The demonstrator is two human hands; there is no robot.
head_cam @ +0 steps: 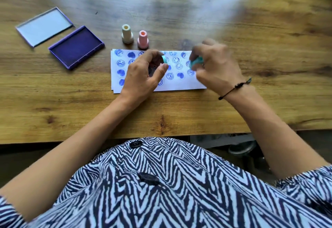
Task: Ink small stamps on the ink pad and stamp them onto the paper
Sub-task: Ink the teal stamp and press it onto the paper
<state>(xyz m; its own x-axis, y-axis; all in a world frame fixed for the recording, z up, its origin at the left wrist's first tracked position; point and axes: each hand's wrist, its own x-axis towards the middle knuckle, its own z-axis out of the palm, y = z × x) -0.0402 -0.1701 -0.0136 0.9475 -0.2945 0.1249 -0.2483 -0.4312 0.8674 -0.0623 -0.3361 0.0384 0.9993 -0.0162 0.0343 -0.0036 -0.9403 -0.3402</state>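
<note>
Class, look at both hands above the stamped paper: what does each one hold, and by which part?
The left hand pinches a small teal cap by its rim, between thumb and fingers. The right hand wraps a teal stamp around its body; blur hides the exact grip.

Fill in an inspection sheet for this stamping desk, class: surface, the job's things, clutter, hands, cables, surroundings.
Surface: wooden table, bare apart from the craft items.
Job's things: paper covered with blue prints; open ink pad with its lid beside it; cream stamp and pink stamp upright beyond the paper.
Clutter: nothing seen.
Hands: left hand pinches a teal cap; right hand, blurred, grips a teal stamp over the paper.
Cables: nothing seen.
Surroundings: dark floor below the table edge; details unclear.
</note>
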